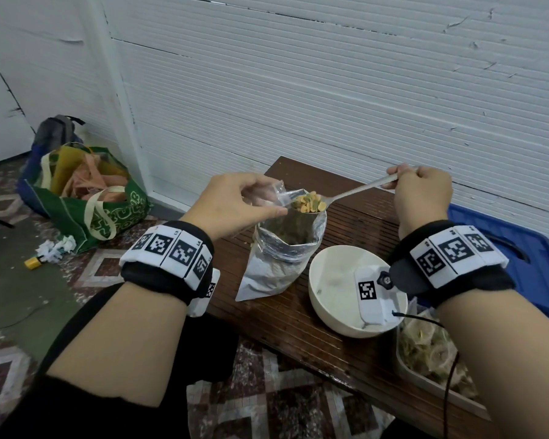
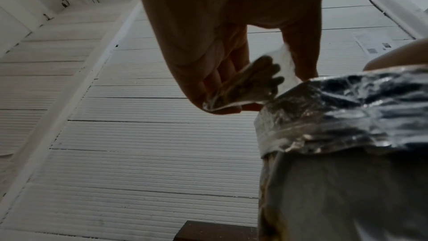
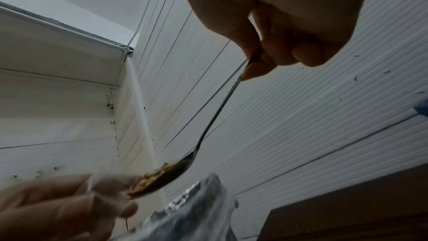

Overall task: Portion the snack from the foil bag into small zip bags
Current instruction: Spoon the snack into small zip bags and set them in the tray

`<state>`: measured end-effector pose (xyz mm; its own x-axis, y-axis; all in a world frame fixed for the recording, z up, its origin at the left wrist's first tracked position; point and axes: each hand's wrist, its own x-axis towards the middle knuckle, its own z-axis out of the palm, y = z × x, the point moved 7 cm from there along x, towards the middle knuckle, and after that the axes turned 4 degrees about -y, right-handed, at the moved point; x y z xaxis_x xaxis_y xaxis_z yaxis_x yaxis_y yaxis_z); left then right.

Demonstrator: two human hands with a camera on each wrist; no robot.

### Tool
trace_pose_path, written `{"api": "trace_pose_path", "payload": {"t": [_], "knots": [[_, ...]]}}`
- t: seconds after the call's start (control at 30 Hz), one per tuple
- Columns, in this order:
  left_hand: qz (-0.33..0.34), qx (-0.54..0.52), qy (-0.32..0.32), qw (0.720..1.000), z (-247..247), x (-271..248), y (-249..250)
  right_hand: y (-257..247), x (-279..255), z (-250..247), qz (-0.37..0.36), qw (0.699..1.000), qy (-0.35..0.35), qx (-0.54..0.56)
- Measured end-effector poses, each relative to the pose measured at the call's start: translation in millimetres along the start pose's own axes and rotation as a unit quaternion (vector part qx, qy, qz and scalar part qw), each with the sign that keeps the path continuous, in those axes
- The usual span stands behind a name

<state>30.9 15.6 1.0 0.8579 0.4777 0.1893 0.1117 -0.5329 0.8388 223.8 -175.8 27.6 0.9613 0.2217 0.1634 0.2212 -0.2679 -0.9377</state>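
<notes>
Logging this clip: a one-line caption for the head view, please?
Right hand tips a loaded spoon into a small zip bag held by the left hand above the foil bag.

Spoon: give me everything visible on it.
The spoon looks like plain silvery metal with a long thin handle. The right hand pinches the handle's far end. It is held roughly level above the open foil bag, its bowl heaped with yellow and green snack pieces. The bowl's tip sits at the mouth of the small clear zip bag held by the left hand.

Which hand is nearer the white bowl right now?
Right. The right hand, gripping the spoon handle, is raised above the white bowl's far side; the left hand holds the small zip bag further left, beyond the foil bag.
</notes>
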Motion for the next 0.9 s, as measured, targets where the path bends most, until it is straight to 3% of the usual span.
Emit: {"api": "trace_pose_path", "payload": {"t": [0.13,0.4,0.57,0.73,0.9], "knots": [[0.008,0.023,-0.007,1.000,3.7,0.7,1.2,-16.0,3.8,-3.3,-0.030,0.999,0.007,0.010],[0.020,0.019,-0.004,1.000,14.1,0.8,6.4,-39.8,-25.0,26.0,-0.107,0.992,-0.061,0.003],[0.018,-0.002,0.023,1.000,12.7,-0.9,9.2,-59.1,-45.2,35.7,-0.203,0.972,-0.110,0.051],[0.000,-0.020,0.057,0.998,3.0,-1.5,3.7,-65.2,-39.4,15.3,-0.237,0.962,-0.062,0.122],[-0.010,-0.045,0.069,0.997,-0.7,-1.9,-1.4,-53.0,-27.6,-5.7,-0.195,0.971,0.037,0.133]]}}
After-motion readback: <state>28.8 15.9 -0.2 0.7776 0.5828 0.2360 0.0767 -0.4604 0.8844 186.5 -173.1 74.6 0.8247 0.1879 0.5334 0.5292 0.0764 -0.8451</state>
